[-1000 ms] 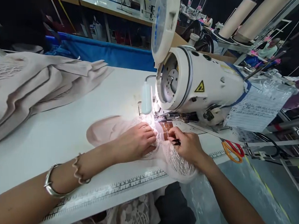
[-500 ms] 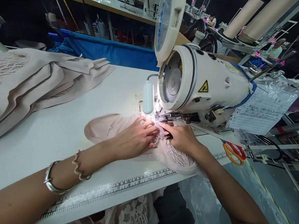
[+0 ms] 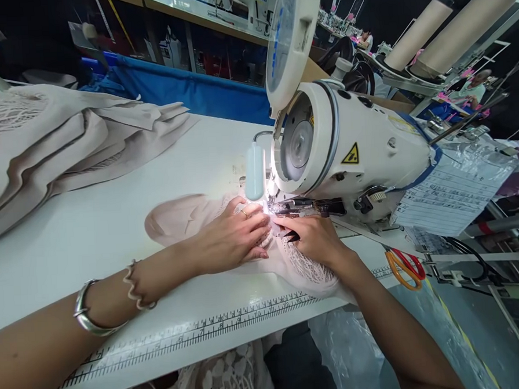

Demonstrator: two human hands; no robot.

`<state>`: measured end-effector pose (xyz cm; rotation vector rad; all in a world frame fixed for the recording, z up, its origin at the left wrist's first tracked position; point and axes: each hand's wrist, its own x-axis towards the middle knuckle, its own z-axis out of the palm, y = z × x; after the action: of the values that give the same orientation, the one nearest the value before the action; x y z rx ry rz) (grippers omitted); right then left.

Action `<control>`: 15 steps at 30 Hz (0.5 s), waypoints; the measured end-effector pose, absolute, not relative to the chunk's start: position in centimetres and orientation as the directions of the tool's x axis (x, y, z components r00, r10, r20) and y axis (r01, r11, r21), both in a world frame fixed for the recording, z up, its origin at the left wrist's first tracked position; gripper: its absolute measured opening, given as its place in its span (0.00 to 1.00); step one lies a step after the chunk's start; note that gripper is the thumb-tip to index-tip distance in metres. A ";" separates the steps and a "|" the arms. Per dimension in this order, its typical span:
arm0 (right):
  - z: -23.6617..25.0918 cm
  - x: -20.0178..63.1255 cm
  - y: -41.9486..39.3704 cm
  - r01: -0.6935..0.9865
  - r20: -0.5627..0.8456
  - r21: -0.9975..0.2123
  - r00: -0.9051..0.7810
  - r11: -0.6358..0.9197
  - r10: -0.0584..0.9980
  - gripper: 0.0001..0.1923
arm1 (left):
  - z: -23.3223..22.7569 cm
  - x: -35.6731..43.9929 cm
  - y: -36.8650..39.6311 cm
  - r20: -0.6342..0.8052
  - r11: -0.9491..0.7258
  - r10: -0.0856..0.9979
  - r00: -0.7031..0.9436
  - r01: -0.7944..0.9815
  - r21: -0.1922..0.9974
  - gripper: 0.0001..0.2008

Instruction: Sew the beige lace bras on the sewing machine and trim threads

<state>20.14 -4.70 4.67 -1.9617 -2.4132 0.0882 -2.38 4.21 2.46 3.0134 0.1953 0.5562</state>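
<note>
From the head view, a far machine reads "JUKI"; the sewing machine carries a yellow warning triangle, and a printed ruler edges the white table. The left hand lies flat, fingers spread, on the pale lace fabric under the needle. The right hand pinches a small dark tool on it. Bare tabletop lies left; orange-handled scissors sit right.

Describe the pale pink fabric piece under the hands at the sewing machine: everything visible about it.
The pale pink fabric piece lies flat on the white table, partly smooth cloth, partly open lace near the table's front edge. Its far end sits under the sewing machine head, lit by the lamp. The left hand presses it flat; the right hand rests on the lace part.
</note>
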 end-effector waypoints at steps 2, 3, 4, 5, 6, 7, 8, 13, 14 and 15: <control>4.6 20.3 -4.7 0.974 -0.008 -0.075 -0.214 0.213 0.977 0.31 | 2.6 -2.3 4.2 0.335 -0.989 0.130 0.933 0.100 0.105 0.21; 4.6 20.4 -4.6 0.974 -0.006 -0.078 -0.214 0.213 0.977 0.30 | 2.6 -2.3 4.2 0.336 -0.989 0.131 0.933 0.097 0.114 0.22; 4.6 20.4 -4.6 0.975 -0.003 -0.077 -0.211 0.210 0.978 0.30 | 2.6 -2.3 4.2 0.340 -0.988 0.137 0.931 0.101 0.120 0.23; 4.5 20.5 -4.5 0.975 0.000 -0.072 -0.209 0.208 0.978 0.29 | 2.6 -2.3 4.3 0.346 -0.987 0.144 0.927 0.109 0.119 0.24; 4.5 20.5 -4.4 0.976 0.000 -0.067 -0.210 0.209 0.978 0.28 | 2.6 -2.4 4.3 0.354 -0.987 0.151 0.923 0.118 0.113 0.25; 4.5 20.6 -4.3 0.975 -0.003 -0.062 -0.214 0.214 0.977 0.27 | 2.6 -2.4 4.4 0.358 -0.987 0.156 0.921 0.127 0.102 0.26; 4.5 20.6 -4.2 0.974 -0.010 -0.060 -0.221 0.220 0.975 0.27 | 2.5 -2.4 4.4 0.355 -0.987 0.157 0.922 0.133 0.089 0.26; 4.4 21.1 -4.2 0.969 -0.004 -0.050 -0.244 0.244 0.970 0.32 | 2.5 -2.3 4.5 0.336 -0.987 0.163 0.928 0.155 0.053 0.23; 4.4 21.2 -4.4 0.971 0.015 -0.040 -0.236 0.237 0.972 0.32 | 2.5 -2.2 4.5 0.341 -0.985 0.174 0.924 0.164 0.057 0.23; 4.5 21.3 -4.7 0.976 0.041 -0.027 -0.217 0.218 0.975 0.31 | 2.4 -2.1 4.4 0.345 -0.984 0.179 0.921 0.169 0.061 0.23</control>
<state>21.31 -4.66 4.47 -1.9348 -2.4129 -0.0074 -2.15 4.37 2.43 3.0501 0.2765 0.5515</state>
